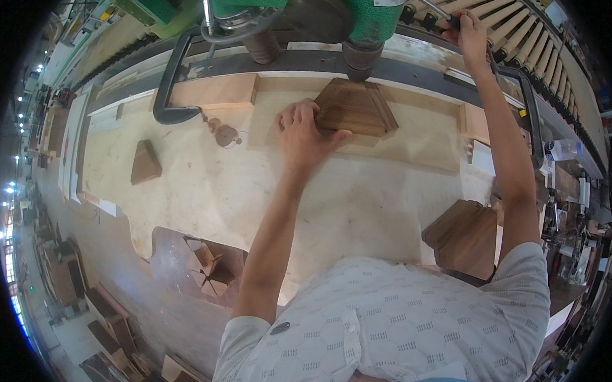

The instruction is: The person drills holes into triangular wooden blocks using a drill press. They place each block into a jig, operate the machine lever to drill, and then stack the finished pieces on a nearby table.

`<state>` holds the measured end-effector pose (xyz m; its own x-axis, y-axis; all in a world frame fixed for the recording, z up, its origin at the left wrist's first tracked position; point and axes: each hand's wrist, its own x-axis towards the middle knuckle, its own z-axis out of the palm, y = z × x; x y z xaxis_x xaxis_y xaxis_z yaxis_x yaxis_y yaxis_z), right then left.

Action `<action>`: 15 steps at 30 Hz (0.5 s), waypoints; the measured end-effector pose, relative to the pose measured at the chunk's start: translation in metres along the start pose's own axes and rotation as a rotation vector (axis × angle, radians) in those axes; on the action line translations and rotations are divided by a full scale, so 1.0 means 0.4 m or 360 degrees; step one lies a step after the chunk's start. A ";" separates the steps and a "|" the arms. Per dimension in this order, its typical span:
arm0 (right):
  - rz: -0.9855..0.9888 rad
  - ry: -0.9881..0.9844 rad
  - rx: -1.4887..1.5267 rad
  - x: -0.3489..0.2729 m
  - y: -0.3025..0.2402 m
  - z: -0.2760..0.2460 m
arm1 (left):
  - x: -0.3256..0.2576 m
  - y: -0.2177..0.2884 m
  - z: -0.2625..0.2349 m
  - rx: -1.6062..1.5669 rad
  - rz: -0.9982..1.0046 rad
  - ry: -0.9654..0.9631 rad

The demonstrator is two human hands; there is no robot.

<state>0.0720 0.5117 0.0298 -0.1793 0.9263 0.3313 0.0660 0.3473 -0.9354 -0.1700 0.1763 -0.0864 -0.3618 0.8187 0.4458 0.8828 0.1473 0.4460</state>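
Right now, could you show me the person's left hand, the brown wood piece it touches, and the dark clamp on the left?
Left hand point(301, 138): head view, on the back of the hand.
Wood piece point(351, 107): head view, middle of its top face.
Clamp point(174, 116): head view, on its lower arm.

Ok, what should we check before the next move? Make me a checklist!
1. Bare left hand touching the dark brown, angular wooden block: ok, at its left end.
2. Bare right hand gripping the silver metal lever with its black handle: ok.
3. Left hand apart from the dark, round tip under the green metal machine: ok, a gap shows.
4. Tip touching the block: cannot tell.
5. Black metal C-clamp tight by the pale, rectangular wooden block: cannot tell.
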 end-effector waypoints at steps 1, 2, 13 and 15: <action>0.0021 0.0000 0.0005 0.003 0.008 0.005 | 0.001 0.001 0.000 0.0003 0.0008 0.0009; 0.0020 0.0044 0.0025 0.006 0.015 0.005 | 0.002 0.003 0.000 -0.0011 0.0017 0.0013; 0.0174 0.0008 0.0196 -0.039 0.133 0.126 | 0.002 -0.001 0.003 -0.0029 0.0017 0.0015; 0.0262 0.0009 0.0243 -0.044 0.141 0.146 | 0.004 -0.001 0.003 -0.0025 0.0036 0.0015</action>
<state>0.0218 0.5063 -0.0359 -0.1730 0.9696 0.1729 -0.0558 0.1657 -0.9846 -0.1705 0.1782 -0.0867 -0.3450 0.8164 0.4631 0.8858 0.1201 0.4482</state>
